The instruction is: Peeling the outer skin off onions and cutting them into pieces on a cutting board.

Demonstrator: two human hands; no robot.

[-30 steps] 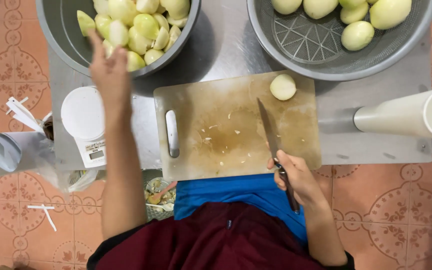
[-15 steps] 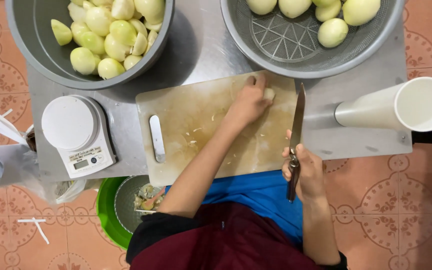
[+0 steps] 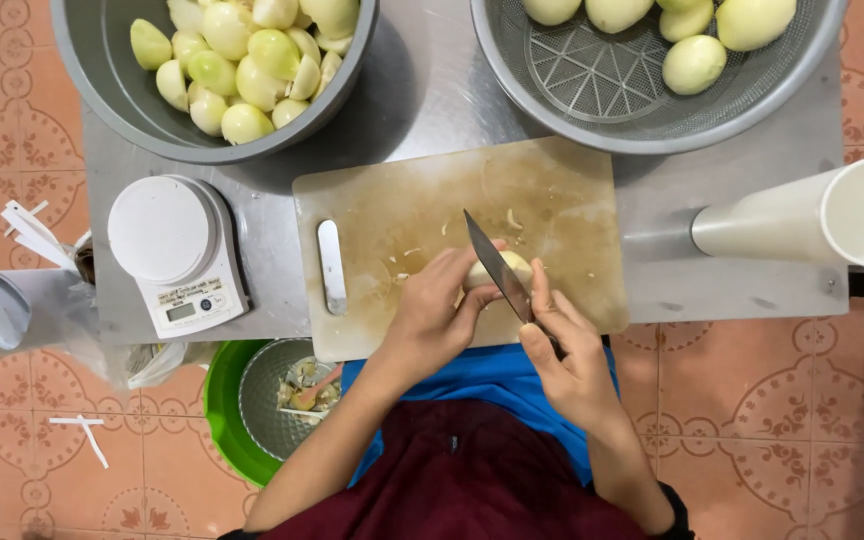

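Gripping is shared between both hands at the near edge of the cutting board point(image 3: 422, 215). Left hand point(image 3: 435, 312): fingers closed around a peeled pale onion point(image 3: 500, 268), holding it against the board surface, near the board's front right quarter. Right hand point(image 3: 564, 350): closed on the handle of a knife point(image 3: 497, 265), with the forefinger extended along the handle toward the blade. Knife blade: dark, pointed, angled up and to the left across the onion, with its tip over the middle of the board. Blade and onion are touching; how deep the blade sits cannot be determined.

Cutting board: pale, stained brown, with a slotted handle hole at its left end and small onion scraps scattered on its surface. It lies on a grey metal table point(image 3: 432, 100).

Positions relative to the cutting board:
- Behind it, to the left: a grey bowl point(image 3: 102, 90) filled with cut pale green-white onion pieces point(image 3: 242, 60).
- Behind it, to the right: a grey perforated basin point(image 3: 592, 90) holding whole peeled onions point(image 3: 694, 62).
- Directly left: a white kitchen scale point(image 3: 177, 255) with a round platform.
- Right: a white tube point(image 3: 812, 215) lying on its side, open end facing right.
- Below its front left corner, on the tiled floor: a green tub point(image 3: 220, 410) containing a metal bowl of peelings point(image 3: 302, 390).
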